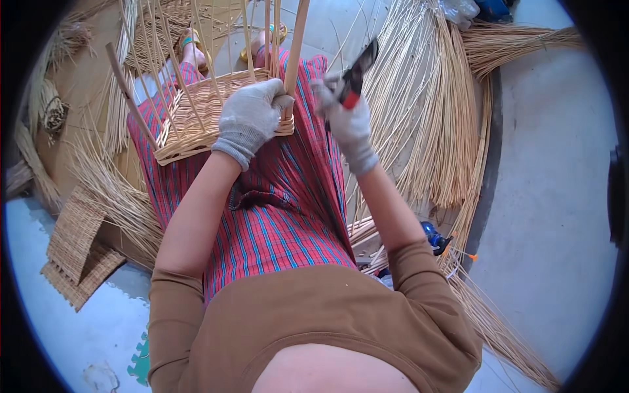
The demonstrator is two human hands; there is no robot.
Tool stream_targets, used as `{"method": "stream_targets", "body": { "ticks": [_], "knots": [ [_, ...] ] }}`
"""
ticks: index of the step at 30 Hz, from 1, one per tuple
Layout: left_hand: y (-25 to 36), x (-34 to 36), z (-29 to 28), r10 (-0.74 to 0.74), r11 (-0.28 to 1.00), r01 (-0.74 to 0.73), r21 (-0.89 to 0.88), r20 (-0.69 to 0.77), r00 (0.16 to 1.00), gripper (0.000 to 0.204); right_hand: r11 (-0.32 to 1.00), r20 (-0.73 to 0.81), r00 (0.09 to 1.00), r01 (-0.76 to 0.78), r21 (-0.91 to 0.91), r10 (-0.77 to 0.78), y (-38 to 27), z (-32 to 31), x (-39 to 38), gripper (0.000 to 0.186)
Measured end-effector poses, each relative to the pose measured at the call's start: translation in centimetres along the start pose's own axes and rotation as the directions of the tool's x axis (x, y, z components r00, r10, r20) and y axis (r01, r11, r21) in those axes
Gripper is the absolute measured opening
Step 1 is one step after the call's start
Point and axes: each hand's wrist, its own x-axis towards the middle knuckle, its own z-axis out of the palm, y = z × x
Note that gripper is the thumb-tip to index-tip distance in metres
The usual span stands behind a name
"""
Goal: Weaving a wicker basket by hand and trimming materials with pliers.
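Note:
On my lap, over red plaid cloth, rests a partly woven wicker basket (200, 108) with a flat woven base and upright stakes around it. My left hand (249, 121), in a whitish knit glove, is closed on its near right corner, by the thick corner stake (298, 49). Just right of the basket, my gloved right hand (347, 121) is raised and closed around pruning shears (355, 75) with dark blades and a red patch. The shears point up and away from me, apart from the basket. Motion blurs the right hand's fingers.
Long pale wicker strands (419, 105) spread over the floor at the right, beside a tied bundle (517, 46). More strands (111, 190) lie at the left, near woven mat pieces (78, 242). A blue object (432, 234) sits by my right elbow.

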Motion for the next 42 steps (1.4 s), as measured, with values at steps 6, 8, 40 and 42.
{"method": "stream_targets", "body": {
  "ticks": [6, 8, 40, 42],
  "knots": [
    [-0.2, -0.7, -0.2, -0.011, 0.999, 0.015, -0.045, 0.084, 0.996, 0.015, 0.998, 0.130, 0.990, 0.054, 0.012, -0.055, -1.6, 2.6, 2.4, 0.028],
    [-0.2, -1.0, -0.2, -0.018, 1.000, 0.020, -0.012, 0.135, 0.991, 0.016, 0.995, 0.151, 0.986, 0.056, 0.083, -0.068, -0.6, 3.1, 1.6, 0.027],
    [0.6, -1.8, 0.1, -0.314, 0.696, 0.356, -0.624, 0.182, 0.932, 0.022, 0.996, 0.113, 0.990, 0.088, -0.003, -0.087, -1.7, 5.6, 3.0, 0.022],
    [0.7, -1.7, 0.0, -0.347, 0.698, 0.396, -0.597, 0.203, 0.916, 0.020, 0.994, 0.104, 0.989, 0.111, -0.021, -0.109, -1.6, 5.6, 2.8, 0.022]
  ]
}}
